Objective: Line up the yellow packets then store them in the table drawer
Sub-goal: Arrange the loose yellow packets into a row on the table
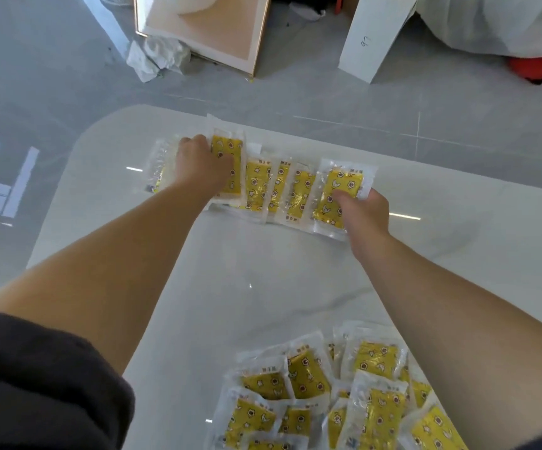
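While both hands sit on the far row, a loose heap lies at 5 o'clock.

Row of yellow packets [295, 190] at 12 o'clock on the white table [230, 271], overlapping side by side; each a clear pouch with a yellow patterned insert. Right hand [365, 212] at the row's 3 o'clock end: thumb on top of the end packet [334, 180], fingers curled round its edge, pinching it. Left hand [203, 164] at the 9 o'clock end, knuckles up on the packets, fingertips hidden; can't tell if it grips or only presses. Heap of packets [308, 375] jumbled near the table's near edge. Tabletop glossy and marbled, with a rounded corner. Grey floor [52, 76] beyond; framed panel [217, 30] at 12 o'clock, crumpled plastic [156, 56] beside it, white board [373, 37] at 1 o'clock.
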